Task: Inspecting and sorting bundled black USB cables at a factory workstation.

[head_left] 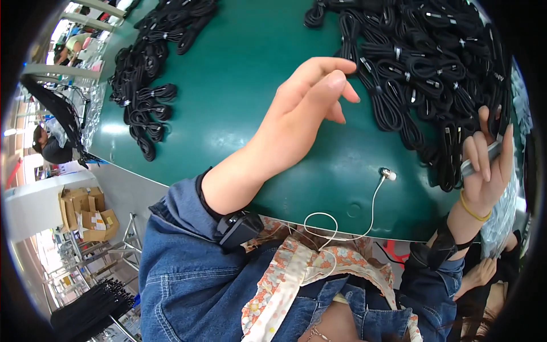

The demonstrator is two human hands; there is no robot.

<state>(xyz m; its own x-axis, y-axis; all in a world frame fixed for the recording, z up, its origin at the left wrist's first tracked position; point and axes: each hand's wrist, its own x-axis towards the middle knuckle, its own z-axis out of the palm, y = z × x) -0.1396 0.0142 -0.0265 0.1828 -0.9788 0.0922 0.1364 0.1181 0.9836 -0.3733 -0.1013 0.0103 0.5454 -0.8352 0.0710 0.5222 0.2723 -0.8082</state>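
Observation:
My left hand (302, 111) is over the green table with its fingers loosely curved and apart. Nothing shows in it, and its index fingertip is beside a bundled black cable (348, 34) at the left edge of the right-hand pile. At the far right, my right hand (484, 171) has bent fingers around a grey, flat-looking object (468, 167), mostly hidden, whose kind I cannot make out. Black cable bundles (450, 148) lie right next to it. A small metallic earphone with a white tip (388, 174) rests on the table between my hands, its white cord running toward my chest.
The green table (239, 51) bears a large heap of coiled black cables (421, 62) at right and a smaller one (142, 68) at left. Clear plastic wrap (498, 222) hangs at the right edge. Cardboard boxes (91, 214) stand at left; another person's hand (481, 272) shows lower right.

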